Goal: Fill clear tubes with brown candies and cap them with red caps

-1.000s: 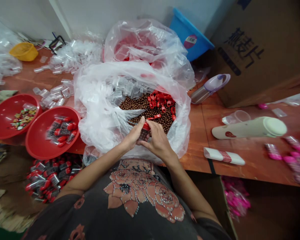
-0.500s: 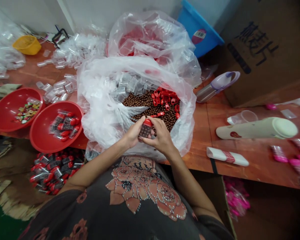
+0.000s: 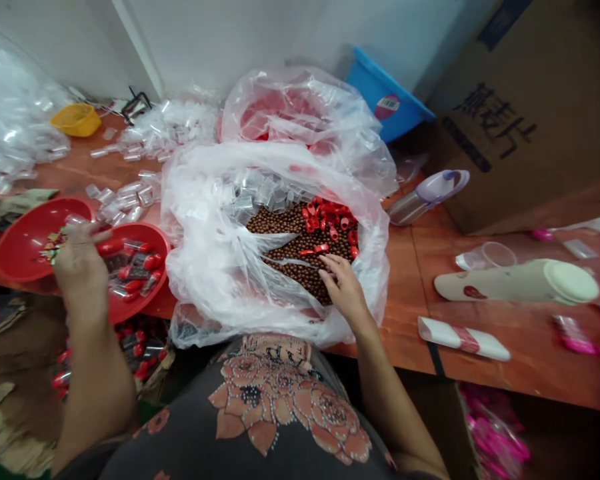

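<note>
My left hand (image 3: 83, 263) is over the meeting rims of two red bowls, slightly smeared, with a finger stretched to the right and nothing visible in it. Small colourful pieces (image 3: 50, 248) lie in the left bowl (image 3: 15, 230), partly hidden by that hand. In the right bowl (image 3: 145, 308) are several clear containers with red caps (image 3: 133, 273) and dark contents. My right hand (image 3: 345, 287) reaches with spread fingers to the brown balls (image 3: 305, 272) in a white plastic bag (image 3: 200, 247). Just beyond its fingertips are loose red caps (image 3: 325, 217); clear empty containers (image 3: 260, 190) lie behind the balls.
More empty containers (image 3: 130, 200) lie at the left, near a yellow bowl (image 3: 76, 120). Behind the bag are a second plastic bag (image 3: 360, 140) and a blue tub (image 3: 395, 100). A lilac-topped bottle (image 3: 430, 193), a cream flask (image 3: 510, 283) and a cardboard box (image 3: 545, 113) stand or lie right.
My hands have parted from the red-capped container they held together. The left swung out to the red bowls; the right lowered to the balls. The container is no longer between them.
</note>
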Tool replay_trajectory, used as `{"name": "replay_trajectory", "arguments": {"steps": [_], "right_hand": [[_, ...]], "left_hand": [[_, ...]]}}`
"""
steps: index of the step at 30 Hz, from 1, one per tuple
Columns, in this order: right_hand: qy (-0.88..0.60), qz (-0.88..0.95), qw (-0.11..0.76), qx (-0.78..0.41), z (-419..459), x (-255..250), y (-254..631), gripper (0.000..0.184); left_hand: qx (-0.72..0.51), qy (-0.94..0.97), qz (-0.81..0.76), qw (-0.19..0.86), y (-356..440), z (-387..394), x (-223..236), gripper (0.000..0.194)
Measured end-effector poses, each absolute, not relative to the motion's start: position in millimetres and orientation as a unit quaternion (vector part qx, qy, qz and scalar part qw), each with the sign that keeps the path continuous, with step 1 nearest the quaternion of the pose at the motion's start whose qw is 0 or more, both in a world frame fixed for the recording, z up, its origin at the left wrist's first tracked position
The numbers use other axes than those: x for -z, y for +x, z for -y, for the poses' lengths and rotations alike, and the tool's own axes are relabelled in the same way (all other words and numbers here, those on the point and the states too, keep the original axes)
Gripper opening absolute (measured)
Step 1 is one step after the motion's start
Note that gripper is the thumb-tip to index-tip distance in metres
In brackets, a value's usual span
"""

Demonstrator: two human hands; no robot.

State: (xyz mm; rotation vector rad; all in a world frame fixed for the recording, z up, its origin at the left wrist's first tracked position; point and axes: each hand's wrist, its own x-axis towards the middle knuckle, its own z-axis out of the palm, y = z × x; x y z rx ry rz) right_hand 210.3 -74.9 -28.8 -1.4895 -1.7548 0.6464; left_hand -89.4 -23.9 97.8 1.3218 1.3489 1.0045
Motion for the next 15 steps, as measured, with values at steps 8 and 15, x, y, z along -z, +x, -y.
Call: {"name": "replay_trajectory", "arguments": {"steps": [8, 15], "right_hand": [[-0.584, 0.696, 0.352, -0.225, 65, 31, 200, 0.029], [-0.58, 0.705, 0.344, -0.221, 72, 34, 206, 0.029]], "left_hand": [[-0.292, 0.749, -0.57, 0.167, -101, -30, -92, 0.026], [-0.065, 0.877, -0.464, 0.106, -24, -110, -44, 0.042]]}}
